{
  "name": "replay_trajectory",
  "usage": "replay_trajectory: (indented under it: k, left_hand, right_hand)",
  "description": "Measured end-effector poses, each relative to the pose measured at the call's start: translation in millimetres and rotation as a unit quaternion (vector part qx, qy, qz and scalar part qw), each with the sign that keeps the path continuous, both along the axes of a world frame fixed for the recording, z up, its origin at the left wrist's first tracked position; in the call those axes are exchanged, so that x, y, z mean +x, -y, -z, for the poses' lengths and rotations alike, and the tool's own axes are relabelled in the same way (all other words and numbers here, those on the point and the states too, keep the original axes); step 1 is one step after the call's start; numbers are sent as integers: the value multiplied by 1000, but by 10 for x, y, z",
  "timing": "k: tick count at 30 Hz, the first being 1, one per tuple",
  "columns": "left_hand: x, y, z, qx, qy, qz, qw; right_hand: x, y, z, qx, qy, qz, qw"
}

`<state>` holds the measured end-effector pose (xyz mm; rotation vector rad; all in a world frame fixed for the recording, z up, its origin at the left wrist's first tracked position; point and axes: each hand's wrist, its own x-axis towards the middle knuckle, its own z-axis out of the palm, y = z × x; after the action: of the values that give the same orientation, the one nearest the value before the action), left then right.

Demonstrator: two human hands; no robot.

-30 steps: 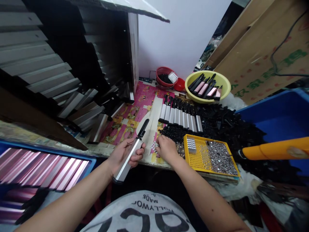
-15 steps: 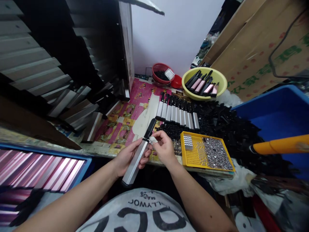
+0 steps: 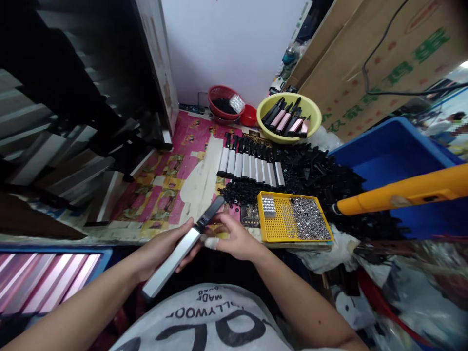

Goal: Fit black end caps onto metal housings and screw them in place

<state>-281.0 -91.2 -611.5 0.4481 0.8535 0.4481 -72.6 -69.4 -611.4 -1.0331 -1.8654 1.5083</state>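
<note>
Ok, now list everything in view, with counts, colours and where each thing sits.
silver-and-black bar: one, silver with a black end, in the left hand
row of bars: about nine, silver and black, side by side mid-table
bowl: one, yellow, far side, holding pink-and-black bars
basket: one, red, by the wall, black bits inside
perforated tray: one, yellow, right of the hands, holding silver studs
black parts: many, black, heaped right of the row
crate: one, blue, far right
tube: one, orange, across the crate
pink bars: many, pink, in a blue tray, lower left
left hand: gripping the bar
right hand: beside it, one finger wrapped white
</note>
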Motion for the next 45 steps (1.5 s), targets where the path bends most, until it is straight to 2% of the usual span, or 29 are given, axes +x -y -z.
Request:
replay_trajectory:
  k: [1,3,6,8,12,16,19,22,25,27,31,34,36,38,40,43,45]
  left_hand:
    - [-60,5,-4,5,-32,-31,999]
    - [-141,-8,-20,25,-67,-81,994]
    - [-93,-64,-27,89,-85,-78,989]
    - [31,-104,-6,114,-100,-82,985]
    - [260,-158,46,73,-64,-116,988]
    - [321,-181,54,124,-23,-140,982]
    - [333,-189,56,166,-58,-136,975]
    - [350,-187,64,202,-112,-128,964]
    - [366,-169,62,229,-157,-116,954]
    - [378,-152,54,241,-170,-105,950]
    - [394,-121,42,300,-206,-97,926]
    - [366,-106,48,355,-254,-79,896]
    - [332,-102,56,382,-268,-50,883]
    - [306,-102,65,403,-270,-13,875]
    - [307,-105,73,414,-251,22,875]
    - [397,-111,71,406,-186,57,893]
    - [515,-112,53,395,-148,84,903]
  right_hand:
    - [117,-24,-36,62,90,-22,994]
    - [327,-117,-106,163,267,-20,949]
    - [451,-315,-147,244,415,28,876]
    - [393,-426,-122,274,452,16,849]
    - [208,-524,-22,296,500,4,814]
    - [178,-543,42,266,519,44,811]
    - [203,-543,39,257,518,59,813]
    - [211,-521,-29,262,480,84,833]
    - [193,-481,-152,257,347,123,894]
    - [169,-457,-230,263,245,134,923]
    - [137,-446,-267,257,141,128,947]
    - [146,-471,-199,184,64,142,971]
    - [156,-492,-146,81,-13,123,989]
    - [164,-496,-102,-31,-91,95,991]
    - [182,-461,-66,-96,-141,103,980]
    - [264,-298,-20,-115,-176,166,963]
    - [368,-131,-11,-100,-175,210,957]
